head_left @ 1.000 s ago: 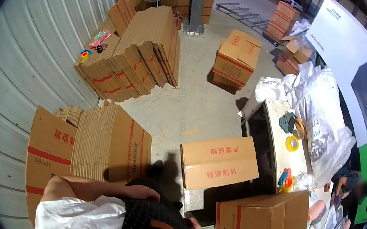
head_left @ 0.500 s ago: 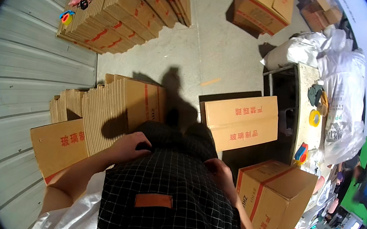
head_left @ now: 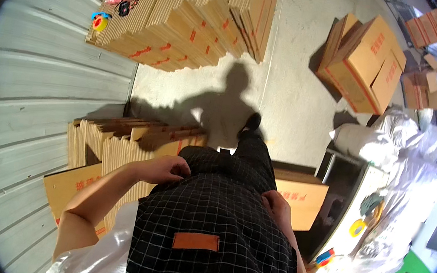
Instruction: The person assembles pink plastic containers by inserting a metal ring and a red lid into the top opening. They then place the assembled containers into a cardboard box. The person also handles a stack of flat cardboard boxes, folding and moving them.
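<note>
I wear a black apron (head_left: pixel 215 207) with a white grid pattern and a brown patch. At its left edge my left hand (head_left: pixel 166 169) is closed, its curled fingers against the cloth. My right hand (head_left: pixel 277 205) is closed at the right edge, fingers bent inward on the fabric. The fingertips are partly hidden, and neither hand carries a box. Left of my left hand stand flattened cardboard boxes (head_left: pixel 124 152) packed upright. Past my right hand is a closed carton (head_left: pixel 304 202), partly covered by my body. One dark shoe (head_left: pixel 253 120) shows ahead.
A large stack of flattened cartons (head_left: pixel 188 29) stands ahead left by the metal wall (head_left: pixel 47 61), with a tape dispenser (head_left: pixel 100 22) on top. More cartons (head_left: pixel 369 62) stand ahead right. The right-hand workbench (head_left: pixel 347 223) holds yellow tape (head_left: pixel 358 228) and white sacks (head_left: pixel 400 208).
I have stepped forward, one leg now stretched ahead. The carton on the right and the flattened boxes on the left have slipped back beside me. Both hands stay at the apron.
</note>
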Demonstrator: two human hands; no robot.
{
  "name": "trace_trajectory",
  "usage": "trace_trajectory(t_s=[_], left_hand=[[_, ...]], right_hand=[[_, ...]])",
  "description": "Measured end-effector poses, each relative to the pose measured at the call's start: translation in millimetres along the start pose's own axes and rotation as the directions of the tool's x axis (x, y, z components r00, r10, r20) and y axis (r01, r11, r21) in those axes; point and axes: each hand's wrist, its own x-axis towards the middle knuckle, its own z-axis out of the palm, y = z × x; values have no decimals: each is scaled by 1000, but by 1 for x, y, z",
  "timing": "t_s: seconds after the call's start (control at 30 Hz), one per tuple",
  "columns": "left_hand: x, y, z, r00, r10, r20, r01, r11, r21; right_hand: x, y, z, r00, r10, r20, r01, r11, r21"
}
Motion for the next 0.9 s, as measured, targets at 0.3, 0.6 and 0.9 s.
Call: trace_trajectory(t_s=[0.3,0.6,0.9], left_hand=[[89,138,-95,947,258,-192,-187,927,325],[209,226,-266,959,201,-198,-135,943,304],[226,167,-283,759,-596,-262,156,558,-815]], right_hand=[[164,-14,-162,948,95,303,-98,995,-3],[351,-20,-240,961,181,209,-137,968,-209],[511,-50,-352,994,80,-71,-79,997,9]])
